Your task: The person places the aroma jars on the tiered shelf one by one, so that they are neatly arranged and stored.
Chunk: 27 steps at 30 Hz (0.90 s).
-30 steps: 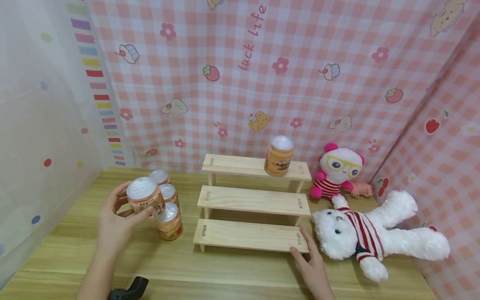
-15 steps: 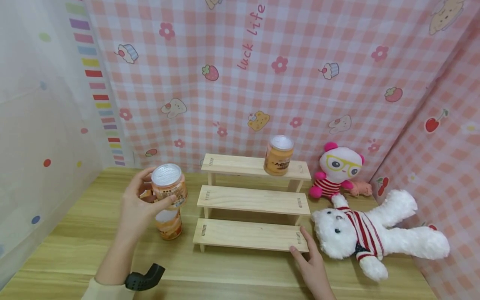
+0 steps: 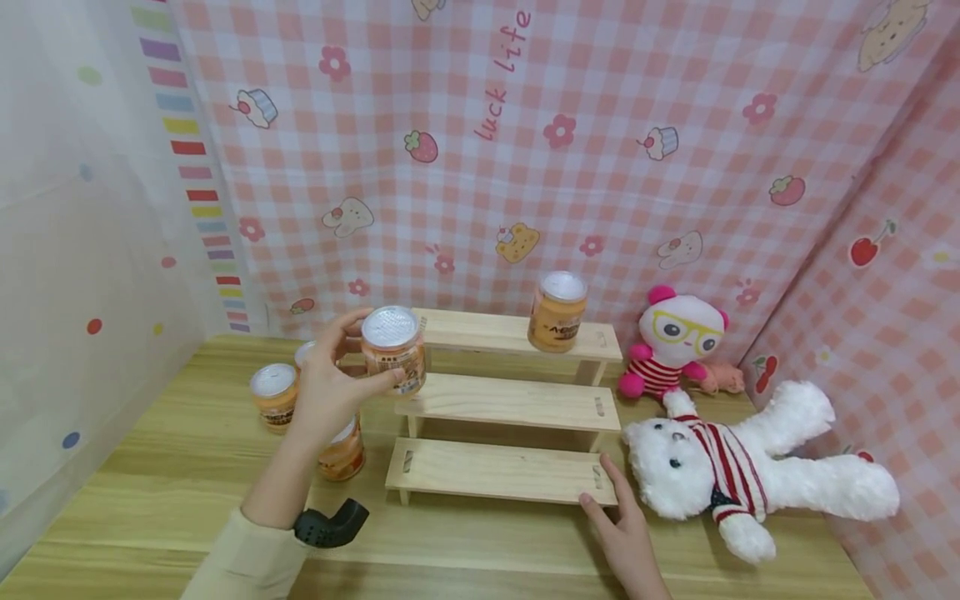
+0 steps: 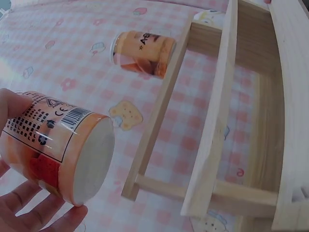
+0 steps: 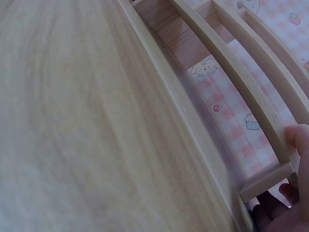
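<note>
My left hand (image 3: pixel 330 392) grips an orange-labelled can (image 3: pixel 397 360) with a silver lid, thumb across its front. It holds the can in the air by the left end of a three-step wooden display shelf (image 3: pixel 502 468). In the left wrist view the can's pale base (image 4: pixel 94 162) faces the shelf, apart from it. A similar can (image 3: pixel 557 321) stands on the top step, toward the right. At the lowest step's right end, my right hand (image 3: pixel 624 529) holds the shelf; in the right wrist view the thumb (image 5: pixel 298 137) lies on the step's edge and fingers curl by the leg.
More cans stand on the table at left: one (image 3: pixel 274 402) beside my left forearm, another (image 3: pixel 342 458) partly behind the wrist, and one mostly hidden. A white plush bear (image 3: pixel 750 467) lies right of the shelf, near a pink panda plush (image 3: pixel 671 342). Checked cloth (image 3: pixel 465 192) hangs behind.
My left hand has carried the can right and slightly up, from above the other cans to the shelf's left end. The table can at far left is now uncovered. My right hand stays put.
</note>
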### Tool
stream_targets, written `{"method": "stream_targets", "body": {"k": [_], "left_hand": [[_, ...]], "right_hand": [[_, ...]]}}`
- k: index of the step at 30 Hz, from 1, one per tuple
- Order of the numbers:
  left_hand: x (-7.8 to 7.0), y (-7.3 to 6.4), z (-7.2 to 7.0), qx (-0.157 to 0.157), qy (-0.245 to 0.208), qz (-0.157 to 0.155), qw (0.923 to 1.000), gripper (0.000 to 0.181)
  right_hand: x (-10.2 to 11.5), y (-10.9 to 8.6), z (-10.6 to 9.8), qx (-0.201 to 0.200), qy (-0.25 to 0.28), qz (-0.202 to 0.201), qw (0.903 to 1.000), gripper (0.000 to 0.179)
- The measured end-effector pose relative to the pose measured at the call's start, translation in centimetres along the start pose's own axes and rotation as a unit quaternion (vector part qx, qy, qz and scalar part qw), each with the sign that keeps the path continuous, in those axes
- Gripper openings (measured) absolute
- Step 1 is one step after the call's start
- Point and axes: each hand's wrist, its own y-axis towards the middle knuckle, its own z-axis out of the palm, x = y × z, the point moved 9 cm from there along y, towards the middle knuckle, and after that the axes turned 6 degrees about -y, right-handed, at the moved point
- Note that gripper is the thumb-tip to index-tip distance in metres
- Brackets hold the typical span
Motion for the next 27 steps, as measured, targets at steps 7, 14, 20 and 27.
{"method": "stream_targets", "body": {"k": [7, 14, 20, 27], "left_hand": [[0.0, 1.6, 2.4, 0.015, -0.016, -0.01, 0.9997, 0.073], [-0.2, 3.4, 4.8, 0.028, -0.039, -0.024, 0.9985, 0.076], [-0.2, 4.8, 6.8, 0.04, -0.054, -0.016, 0.9976, 0.073], [0.2, 6.3, 8.6, 0.04, -0.065, 0.004, 0.9971, 0.069]], "right_hand": [[0.0, 0.0, 0.0, -0.002, -0.003, -0.001, 1.0, 0.069], [-0.2, 0.0, 0.0, -0.001, -0.003, 0.003, 1.0, 0.069], [-0.2, 0.0, 0.1, 0.004, 0.001, 0.007, 1.0, 0.069], [-0.2, 0.0, 0.0, 0.003, -0.006, 0.004, 1.0, 0.068]]}}
